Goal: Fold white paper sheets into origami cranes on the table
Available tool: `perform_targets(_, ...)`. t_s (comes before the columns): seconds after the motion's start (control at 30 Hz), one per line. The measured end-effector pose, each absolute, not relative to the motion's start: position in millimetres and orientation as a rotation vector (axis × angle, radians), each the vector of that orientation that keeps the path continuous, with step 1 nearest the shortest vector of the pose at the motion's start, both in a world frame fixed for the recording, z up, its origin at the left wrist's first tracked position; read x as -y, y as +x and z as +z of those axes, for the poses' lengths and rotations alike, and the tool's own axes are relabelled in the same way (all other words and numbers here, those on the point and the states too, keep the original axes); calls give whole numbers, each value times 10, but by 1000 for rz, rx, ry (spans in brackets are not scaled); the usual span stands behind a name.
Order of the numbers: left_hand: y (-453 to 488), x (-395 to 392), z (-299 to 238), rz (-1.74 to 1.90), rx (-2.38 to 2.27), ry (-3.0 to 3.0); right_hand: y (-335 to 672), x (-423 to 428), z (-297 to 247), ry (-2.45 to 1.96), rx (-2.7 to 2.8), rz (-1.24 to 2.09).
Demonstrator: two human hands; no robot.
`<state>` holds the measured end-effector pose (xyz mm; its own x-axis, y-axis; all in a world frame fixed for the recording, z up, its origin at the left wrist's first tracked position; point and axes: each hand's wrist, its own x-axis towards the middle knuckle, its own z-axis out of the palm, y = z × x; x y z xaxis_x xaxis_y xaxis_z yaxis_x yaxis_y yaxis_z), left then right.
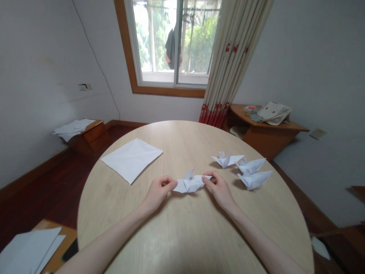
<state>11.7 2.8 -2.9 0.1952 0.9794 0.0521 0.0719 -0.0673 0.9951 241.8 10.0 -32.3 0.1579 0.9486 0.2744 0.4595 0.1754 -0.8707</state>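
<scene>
A folded white paper crane is held just above the round wooden table, near its middle. My left hand pinches the crane's left wing tip with closed fingers. My right hand pinches the right wing tip the same way. The wings are spread sideways between the two hands.
Three finished paper cranes lie to the right of my hands. A stack of flat white paper sheets lies at the table's left. More sheets rest on a low surface at bottom left. A wooden side table stands by the curtain.
</scene>
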Motion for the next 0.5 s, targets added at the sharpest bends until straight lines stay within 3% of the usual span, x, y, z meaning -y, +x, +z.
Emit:
perform_targets(0.33, 140, 10, -23, 1033, -1041, 1419, 2413, -34, -196, -1308, 1708, 459)
perform_targets(0.5, 137, 15, -25, 1018, -1060, 1439, 2389, 23, -84, -1262, 1820, 582)
